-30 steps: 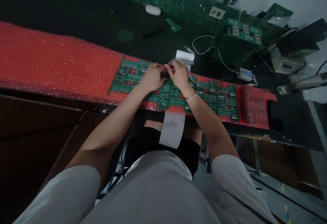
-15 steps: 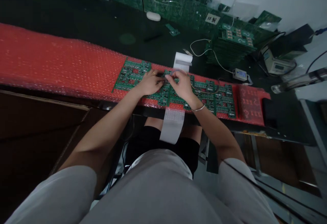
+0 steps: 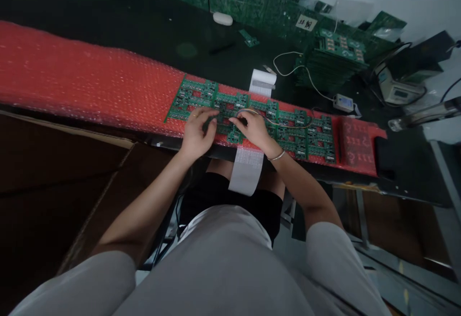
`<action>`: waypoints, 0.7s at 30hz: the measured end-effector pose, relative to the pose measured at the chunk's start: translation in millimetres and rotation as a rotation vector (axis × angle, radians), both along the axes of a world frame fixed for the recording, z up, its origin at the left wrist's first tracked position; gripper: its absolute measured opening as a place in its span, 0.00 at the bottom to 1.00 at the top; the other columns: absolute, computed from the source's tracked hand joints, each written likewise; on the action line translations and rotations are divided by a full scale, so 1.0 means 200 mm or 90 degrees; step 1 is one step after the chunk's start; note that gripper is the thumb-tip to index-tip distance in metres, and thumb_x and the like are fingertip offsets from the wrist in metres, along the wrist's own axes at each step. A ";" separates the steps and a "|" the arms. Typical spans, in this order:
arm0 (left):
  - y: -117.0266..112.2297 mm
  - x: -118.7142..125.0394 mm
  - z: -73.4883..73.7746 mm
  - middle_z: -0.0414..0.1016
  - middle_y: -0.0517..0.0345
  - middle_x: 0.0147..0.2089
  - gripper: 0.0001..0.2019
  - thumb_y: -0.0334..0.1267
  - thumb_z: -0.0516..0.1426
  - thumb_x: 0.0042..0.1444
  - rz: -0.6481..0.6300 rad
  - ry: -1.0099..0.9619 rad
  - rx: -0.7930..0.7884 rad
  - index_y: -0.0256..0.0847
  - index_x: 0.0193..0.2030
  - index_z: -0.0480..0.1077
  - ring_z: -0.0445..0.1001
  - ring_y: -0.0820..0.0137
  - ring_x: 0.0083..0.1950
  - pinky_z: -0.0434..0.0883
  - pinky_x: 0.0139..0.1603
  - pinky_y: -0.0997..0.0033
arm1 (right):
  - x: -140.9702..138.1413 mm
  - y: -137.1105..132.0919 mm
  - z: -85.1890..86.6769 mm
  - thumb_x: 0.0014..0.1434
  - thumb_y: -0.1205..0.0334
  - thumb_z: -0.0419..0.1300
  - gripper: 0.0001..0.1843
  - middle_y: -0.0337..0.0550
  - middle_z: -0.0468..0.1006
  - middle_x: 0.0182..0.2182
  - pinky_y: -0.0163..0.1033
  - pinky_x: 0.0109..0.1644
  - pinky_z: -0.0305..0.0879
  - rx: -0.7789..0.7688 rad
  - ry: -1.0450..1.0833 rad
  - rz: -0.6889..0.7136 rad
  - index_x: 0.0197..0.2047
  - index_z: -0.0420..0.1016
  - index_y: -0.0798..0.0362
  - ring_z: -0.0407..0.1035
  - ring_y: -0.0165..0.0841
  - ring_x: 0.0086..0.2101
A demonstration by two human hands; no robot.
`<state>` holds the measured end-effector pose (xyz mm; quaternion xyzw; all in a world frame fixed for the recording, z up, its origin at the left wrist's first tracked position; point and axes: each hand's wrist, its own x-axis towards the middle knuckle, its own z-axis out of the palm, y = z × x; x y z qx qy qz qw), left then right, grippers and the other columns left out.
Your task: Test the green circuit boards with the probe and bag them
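A row of green circuit boards [image 3: 317, 138] lies flat along the red bubble wrap [image 3: 90, 80]. My left hand [image 3: 199, 132] is over the front edge of the boards, its thumb and fingers apart and nothing seen between them. Farther right, my right hand [image 3: 255, 127] is closed over the boards, its fingertips pinching a bundle of thin wires [image 3: 288, 126]. These wires loop away to the right across the boards; the end at my fingertips is too small to make out.
Behind the boards stands a roll of white labels [image 3: 264, 77], and a label strip [image 3: 247, 172] hangs over the front edge. Stacked boards [image 3: 331, 66], a small white box on a cable [image 3: 343, 102] and an instrument with a display [image 3: 399, 92] are at the right. A white case [image 3: 222, 18] lies behind.
My left hand has drawn back toward me and left, away from my right hand, and its fingers have spread. My right hand stays over the boards with the wires. The view has shifted slightly.
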<state>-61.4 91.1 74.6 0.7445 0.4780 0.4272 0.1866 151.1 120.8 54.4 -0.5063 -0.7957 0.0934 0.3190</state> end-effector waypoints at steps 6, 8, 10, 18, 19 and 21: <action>-0.24 0.04 -0.06 0.76 0.49 0.47 0.12 0.43 0.51 0.70 0.047 0.000 -0.006 0.43 0.47 0.73 0.75 0.61 0.53 0.74 0.57 0.56 | -0.01 -0.02 0.02 0.71 0.44 0.56 0.20 0.45 0.82 0.36 0.50 0.58 0.64 -0.006 -0.050 -0.002 0.34 0.75 0.48 0.73 0.43 0.47; -0.32 0.09 -0.11 0.77 0.50 0.47 0.10 0.42 0.52 0.70 -0.018 0.028 -0.019 0.43 0.46 0.73 0.75 0.61 0.52 0.74 0.57 0.57 | -0.01 -0.02 0.02 0.72 0.44 0.56 0.19 0.45 0.81 0.35 0.48 0.57 0.64 -0.019 -0.048 -0.004 0.35 0.75 0.48 0.72 0.42 0.46; -0.38 0.15 -0.16 0.77 0.50 0.47 0.09 0.41 0.54 0.69 -0.127 0.062 -0.018 0.43 0.45 0.74 0.74 0.62 0.52 0.74 0.55 0.58 | -0.01 -0.01 0.01 0.72 0.44 0.56 0.20 0.44 0.80 0.35 0.46 0.54 0.65 -0.022 -0.042 -0.009 0.35 0.75 0.48 0.73 0.41 0.45; -0.46 0.38 -0.41 0.76 0.48 0.45 0.09 0.39 0.57 0.69 -0.233 0.163 0.102 0.40 0.45 0.77 0.71 0.61 0.47 0.70 0.48 0.59 | 0.01 0.02 -0.04 0.72 0.41 0.53 0.22 0.45 0.80 0.35 0.46 0.53 0.67 -0.008 -0.036 -0.001 0.37 0.75 0.49 0.72 0.41 0.43; -0.46 0.39 -0.43 0.76 0.48 0.45 0.09 0.39 0.57 0.69 -0.218 0.166 0.111 0.40 0.44 0.77 0.71 0.61 0.47 0.69 0.46 0.60 | 0.01 0.02 -0.04 0.72 0.41 0.53 0.22 0.45 0.80 0.36 0.47 0.53 0.66 -0.010 -0.037 0.000 0.37 0.75 0.49 0.72 0.41 0.44; -0.46 0.41 -0.45 0.76 0.48 0.44 0.09 0.38 0.56 0.70 -0.195 0.165 0.124 0.41 0.44 0.78 0.71 0.61 0.46 0.68 0.44 0.61 | 0.01 0.02 -0.04 0.72 0.42 0.53 0.22 0.45 0.79 0.36 0.47 0.54 0.66 -0.015 -0.039 0.002 0.37 0.74 0.49 0.72 0.41 0.44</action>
